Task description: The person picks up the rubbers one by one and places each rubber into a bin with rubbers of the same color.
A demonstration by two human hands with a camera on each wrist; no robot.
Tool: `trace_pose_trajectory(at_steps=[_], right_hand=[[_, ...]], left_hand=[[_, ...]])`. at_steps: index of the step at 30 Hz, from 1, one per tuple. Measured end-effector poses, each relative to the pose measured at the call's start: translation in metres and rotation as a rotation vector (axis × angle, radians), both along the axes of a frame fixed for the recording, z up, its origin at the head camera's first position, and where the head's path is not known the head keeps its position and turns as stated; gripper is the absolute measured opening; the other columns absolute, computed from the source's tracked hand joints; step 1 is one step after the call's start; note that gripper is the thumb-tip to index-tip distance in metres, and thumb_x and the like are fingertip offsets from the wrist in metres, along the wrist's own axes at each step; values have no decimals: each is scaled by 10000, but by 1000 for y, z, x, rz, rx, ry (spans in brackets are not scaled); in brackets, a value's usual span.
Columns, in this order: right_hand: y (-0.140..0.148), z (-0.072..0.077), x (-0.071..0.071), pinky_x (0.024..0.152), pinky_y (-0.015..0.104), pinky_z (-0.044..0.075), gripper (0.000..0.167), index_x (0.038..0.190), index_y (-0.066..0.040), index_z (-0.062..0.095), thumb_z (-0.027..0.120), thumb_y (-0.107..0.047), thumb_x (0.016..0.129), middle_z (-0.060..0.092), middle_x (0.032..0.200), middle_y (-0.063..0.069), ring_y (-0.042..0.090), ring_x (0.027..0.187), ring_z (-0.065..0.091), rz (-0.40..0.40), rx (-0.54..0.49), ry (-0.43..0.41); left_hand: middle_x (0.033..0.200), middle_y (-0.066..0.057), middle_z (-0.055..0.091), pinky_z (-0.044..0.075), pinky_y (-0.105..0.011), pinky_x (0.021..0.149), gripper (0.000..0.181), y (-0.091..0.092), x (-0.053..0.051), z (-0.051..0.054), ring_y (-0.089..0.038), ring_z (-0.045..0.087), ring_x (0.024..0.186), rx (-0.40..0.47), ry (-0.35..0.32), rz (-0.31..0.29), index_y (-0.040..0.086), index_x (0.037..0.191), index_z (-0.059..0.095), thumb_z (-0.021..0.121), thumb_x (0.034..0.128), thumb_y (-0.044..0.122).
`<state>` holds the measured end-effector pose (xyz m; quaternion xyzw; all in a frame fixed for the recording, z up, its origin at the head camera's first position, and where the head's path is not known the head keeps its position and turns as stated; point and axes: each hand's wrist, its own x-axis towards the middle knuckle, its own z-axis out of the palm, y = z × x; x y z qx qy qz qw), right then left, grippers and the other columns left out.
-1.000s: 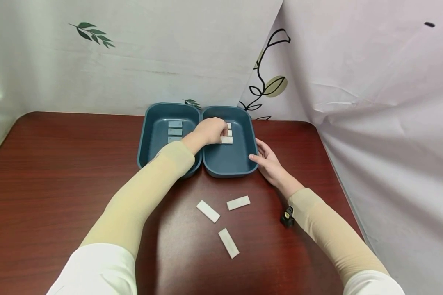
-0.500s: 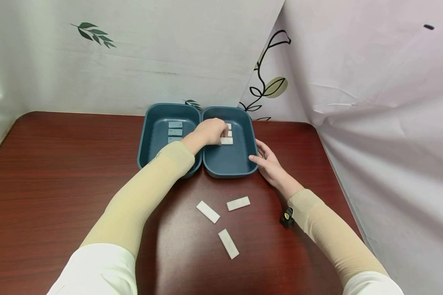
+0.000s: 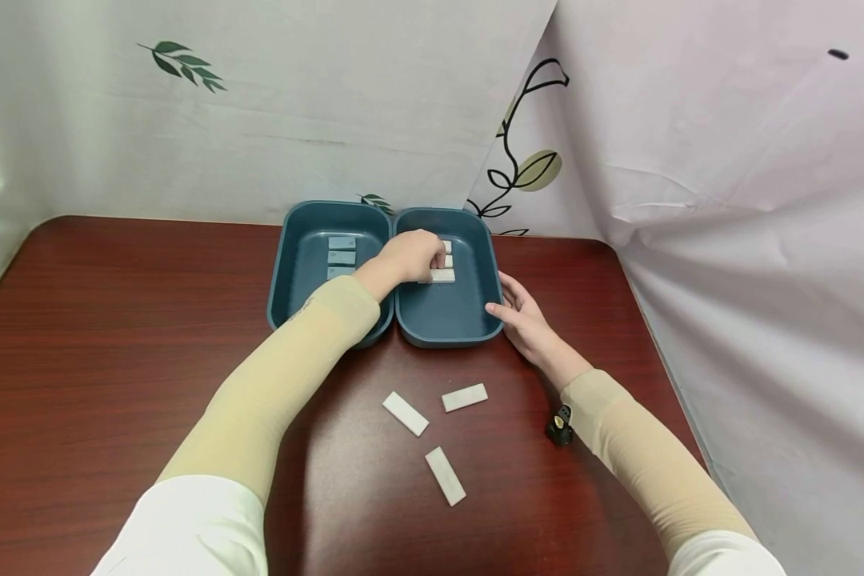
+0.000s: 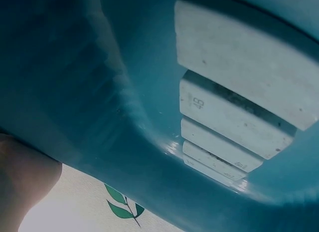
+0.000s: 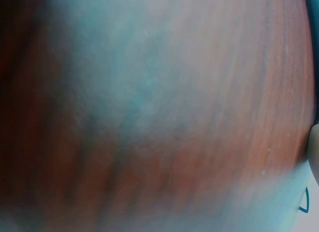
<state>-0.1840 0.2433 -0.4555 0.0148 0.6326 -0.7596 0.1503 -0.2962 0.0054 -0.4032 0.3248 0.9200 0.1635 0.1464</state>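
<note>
My left hand (image 3: 414,254) reaches into the right blue plastic bin (image 3: 448,326). Its fingers curl down over the nearest white rectangular block (image 3: 442,275); the thumb is mostly hidden. Behind it lie two more white blocks, partly covered by the hand. At that bin's right side, my right hand (image 3: 522,320) holds the wall, thumb over the rim and fingers outside. In the left blue bin (image 3: 277,280), bluish blocks (image 3: 342,258) lie in a row. The left wrist view shows "4B" printed on one block (image 4: 234,110). The right wrist view is mostly blurred tabletop.
Three loose white blocks lie in front of the bins: one at left (image 3: 406,414), one at right (image 3: 465,398), one nearer (image 3: 446,476). The dark red table (image 3: 151,360) meets a white patterned curtain (image 3: 295,120) behind and at right.
Both hands stay nearly in place. My left thumb has drawn back slightly, so the left end of the nearest white block now shows below the hand.
</note>
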Motion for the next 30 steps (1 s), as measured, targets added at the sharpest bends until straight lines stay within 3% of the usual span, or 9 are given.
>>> trace_pose_trajectory(at_steps=[18, 24, 30], right_hand=[[0, -1, 0, 1001, 156, 541, 727, 1680, -43, 226, 502, 95, 1021, 292, 1703, 193, 86, 1350, 520, -2, -1, 13], [-1, 0, 0, 994, 161, 550, 715, 1678, -54, 239, 508, 88, 1031, 327, 1685, 166, 76, 1334, 532, -8, 1, 7], [-1, 0, 0, 993, 160, 548, 719, 1679, -59, 237, 507, 91, 1030, 311, 1698, 174, 81, 1341, 522, -6, 2, 3]], left_hand=[[1097, -78, 743, 574, -401, 923, 200, 1, -2, -2, -241, 662, 988, -9, -2, -5, 96, 1122, 766, 724, 943, 17], [1190, -109, 732, 567, -410, 991, 216, -2, -3, 8, -258, 659, 1084, 13, -47, -26, 71, 1171, 753, 726, 962, 26], [1244, -125, 729, 573, -414, 1020, 234, -8, 2, 25, -268, 669, 1166, 45, -73, -42, 59, 1204, 744, 724, 973, 27]])
